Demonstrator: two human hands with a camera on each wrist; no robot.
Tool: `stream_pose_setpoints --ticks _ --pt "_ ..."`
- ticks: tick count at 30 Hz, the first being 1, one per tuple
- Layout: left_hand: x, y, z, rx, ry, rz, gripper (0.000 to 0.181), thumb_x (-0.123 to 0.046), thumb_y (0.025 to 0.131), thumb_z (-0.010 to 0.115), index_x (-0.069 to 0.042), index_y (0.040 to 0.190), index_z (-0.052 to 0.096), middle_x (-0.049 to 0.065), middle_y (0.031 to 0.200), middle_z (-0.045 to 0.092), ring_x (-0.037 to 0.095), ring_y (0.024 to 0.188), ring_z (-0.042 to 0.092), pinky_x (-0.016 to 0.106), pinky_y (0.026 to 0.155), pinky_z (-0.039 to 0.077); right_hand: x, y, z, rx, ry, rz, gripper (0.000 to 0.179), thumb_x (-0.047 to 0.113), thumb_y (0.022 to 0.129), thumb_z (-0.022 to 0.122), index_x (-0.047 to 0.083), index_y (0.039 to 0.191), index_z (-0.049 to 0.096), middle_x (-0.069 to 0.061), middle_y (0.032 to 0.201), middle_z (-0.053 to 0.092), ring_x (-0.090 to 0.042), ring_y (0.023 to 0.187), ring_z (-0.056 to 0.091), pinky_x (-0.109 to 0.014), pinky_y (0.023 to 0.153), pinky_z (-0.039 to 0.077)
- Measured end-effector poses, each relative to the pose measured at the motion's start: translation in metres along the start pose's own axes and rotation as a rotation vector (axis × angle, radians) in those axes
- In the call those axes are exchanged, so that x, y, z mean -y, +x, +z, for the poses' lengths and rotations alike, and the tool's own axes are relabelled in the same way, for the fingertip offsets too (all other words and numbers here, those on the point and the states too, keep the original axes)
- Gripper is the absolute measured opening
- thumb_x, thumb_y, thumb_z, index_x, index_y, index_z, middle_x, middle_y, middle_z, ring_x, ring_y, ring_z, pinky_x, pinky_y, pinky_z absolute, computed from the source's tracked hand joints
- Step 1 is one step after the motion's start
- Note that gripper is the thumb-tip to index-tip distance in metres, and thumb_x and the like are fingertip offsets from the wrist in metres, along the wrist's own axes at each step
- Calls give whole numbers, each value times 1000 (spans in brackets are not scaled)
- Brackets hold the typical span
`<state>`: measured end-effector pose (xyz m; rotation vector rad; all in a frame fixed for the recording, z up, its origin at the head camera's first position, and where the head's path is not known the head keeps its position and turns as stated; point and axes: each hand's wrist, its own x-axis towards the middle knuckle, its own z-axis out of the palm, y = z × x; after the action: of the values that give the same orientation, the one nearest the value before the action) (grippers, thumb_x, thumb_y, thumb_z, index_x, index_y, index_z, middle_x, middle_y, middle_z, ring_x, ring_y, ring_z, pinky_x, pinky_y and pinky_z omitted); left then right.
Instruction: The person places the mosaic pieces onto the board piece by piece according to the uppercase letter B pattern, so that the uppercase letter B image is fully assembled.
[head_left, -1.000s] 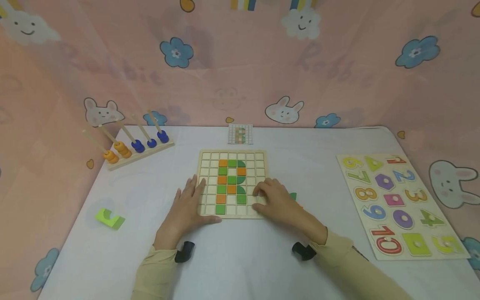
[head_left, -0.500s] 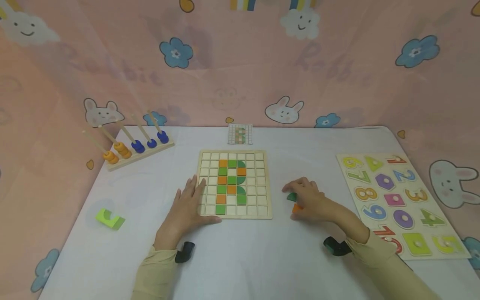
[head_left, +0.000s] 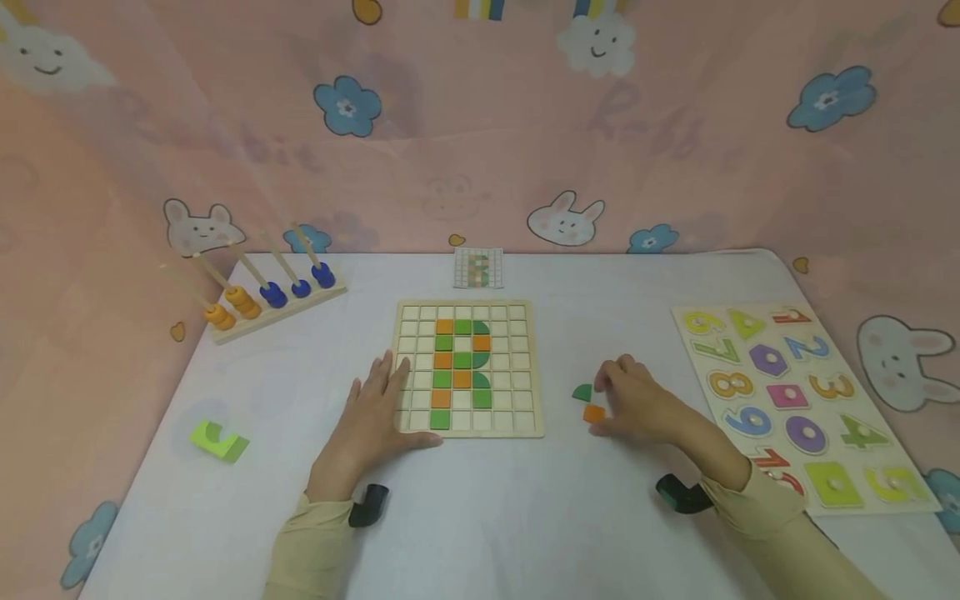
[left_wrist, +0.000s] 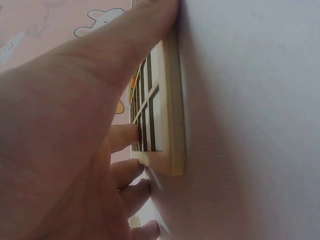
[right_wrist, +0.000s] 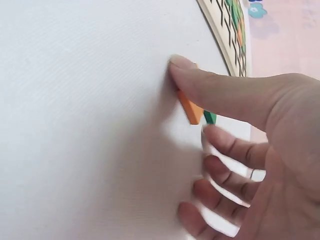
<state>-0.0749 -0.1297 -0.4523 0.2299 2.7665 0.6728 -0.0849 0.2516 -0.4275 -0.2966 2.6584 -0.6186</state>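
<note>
The wooden grid board (head_left: 513, 379) lies flat mid-table, with orange and green tiles (head_left: 462, 360) set in an R-like pattern. My left hand (head_left: 363, 421) rests along the board's left edge, fingers spread and thumb stretched along the near corner. To the right of the board lie an orange square tile (head_left: 594, 413) and a dark green quarter-circle tile (head_left: 582, 392). My right hand (head_left: 637, 404) is beside them, thumb and fingers apart. In the right wrist view the thumb overlaps the orange tile, while the other fingers are bent loosely with nothing between them.
Behind the board lies a small pattern card (head_left: 478, 268). A bead abacus (head_left: 281, 310) stands back left, and a light green notched block (head_left: 219, 442) lies at left. At right, a number puzzle board (head_left: 806, 408) lies partly beneath my right forearm.
My right hand has left the grid board and moved right to the two loose tiles, then shifted slightly further right, uncovering them. The left hand has stayed at the board's edge.
</note>
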Motion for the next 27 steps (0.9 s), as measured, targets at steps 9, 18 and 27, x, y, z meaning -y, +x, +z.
stream_pose_setpoints --ticks 9,18,27 --pt "3 0 2 -7 -2 2 127 -56 76 92 -7 169 22 20 179 7 40 166 7 63 133 11 -6 5 9 -113 112 -139 25 9 86 86 8 100 65 -4 97 64 -21 94 56 -38 87 56" --pt "3 0 3 -18 -9 13 127 -54 76 93 -6 169 22 21 179 8 41 166 8 65 133 10 9 17 28 -245 298 -201 14 7 90 83 8 97 70 -2 90 72 -14 82 59 -21 71 51" --pt "4 1 1 1 0 7 127 -57 77 91 -7 170 21 20 179 7 40 166 6 64 133 10 42 31 49 -329 400 -183 8 8 97 76 7 105 77 -8 103 78 -16 83 59 -22 70 49"
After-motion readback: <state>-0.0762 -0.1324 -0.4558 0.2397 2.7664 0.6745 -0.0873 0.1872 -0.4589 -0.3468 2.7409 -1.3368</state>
